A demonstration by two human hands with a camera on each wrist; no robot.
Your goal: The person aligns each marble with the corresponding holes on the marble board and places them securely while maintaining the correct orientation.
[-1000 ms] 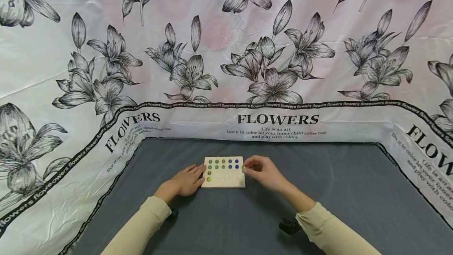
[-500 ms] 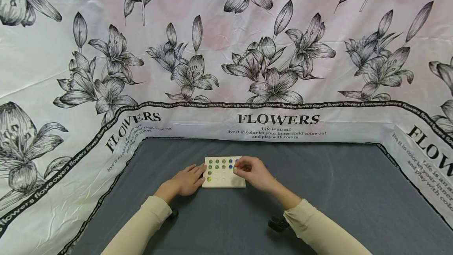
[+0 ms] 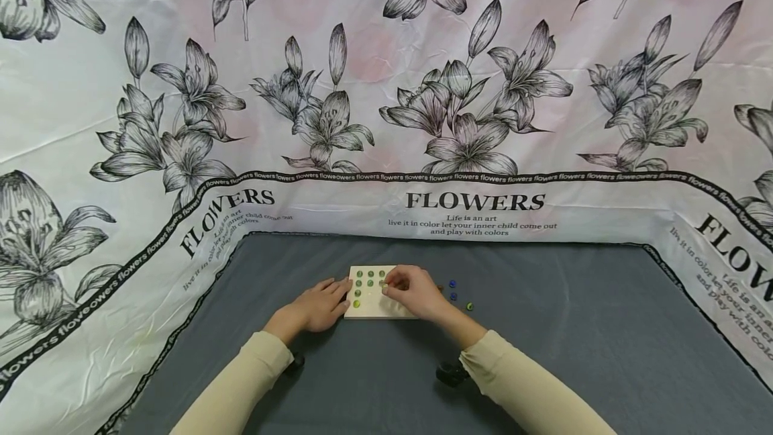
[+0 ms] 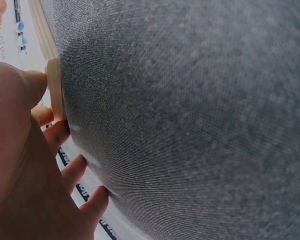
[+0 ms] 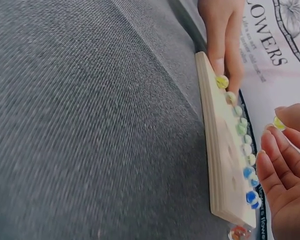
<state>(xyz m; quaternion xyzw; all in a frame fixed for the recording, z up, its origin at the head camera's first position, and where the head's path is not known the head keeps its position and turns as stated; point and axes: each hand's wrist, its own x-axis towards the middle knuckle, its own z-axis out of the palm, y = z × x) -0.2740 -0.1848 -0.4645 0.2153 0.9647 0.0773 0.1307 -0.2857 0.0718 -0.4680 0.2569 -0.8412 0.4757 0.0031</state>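
A pale wooden board [image 3: 377, 311] with rows of shallow hollows lies on the grey cloth. Green marbles [image 3: 370, 274] fill hollows at its back and left, and blue marbles [image 5: 251, 197] sit toward its right side in the right wrist view. My left hand [image 3: 317, 306] rests at the left edge, its fingertips touching the board. Over the board, my right hand [image 3: 417, 293] pinches a yellow-green marble [image 5: 278, 122] between thumb and fingers. The right hand hides the board's back right part in the head view.
Right of the board lie loose marbles on the cloth: two blue marbles [image 3: 453, 290] and a yellow-green marble [image 3: 470, 306]. A reddish marble [image 5: 238, 233] shows past the board's end. White flower-printed fabric [image 3: 338, 210] borders the grey cloth behind.
My right hand has moved left from the board's right edge to over its middle, still pinching the marble. Loose marbles at the right have come into view. The left hand stays put.
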